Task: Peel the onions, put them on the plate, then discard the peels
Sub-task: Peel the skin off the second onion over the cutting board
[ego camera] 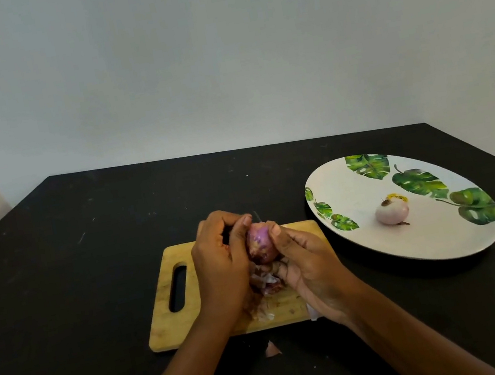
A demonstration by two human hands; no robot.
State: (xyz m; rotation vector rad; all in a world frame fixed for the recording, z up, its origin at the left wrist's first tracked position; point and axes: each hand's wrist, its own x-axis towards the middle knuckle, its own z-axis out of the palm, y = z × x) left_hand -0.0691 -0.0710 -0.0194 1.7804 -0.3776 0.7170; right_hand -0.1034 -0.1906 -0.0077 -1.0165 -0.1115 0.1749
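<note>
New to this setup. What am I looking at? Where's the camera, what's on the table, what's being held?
There is no robot here. One head-worn camera looks down at a person's two bare hands. The left hand and right hand grip a purple onion over a wooden board on a black table. Loose peels lie on the board, and one scrap lies on the table nearer the person. To the right, a leaf-patterned plate holds one peeled onion.

The board [166,317] lies left of the plate [430,237] bearing an onion [392,211].
</note>
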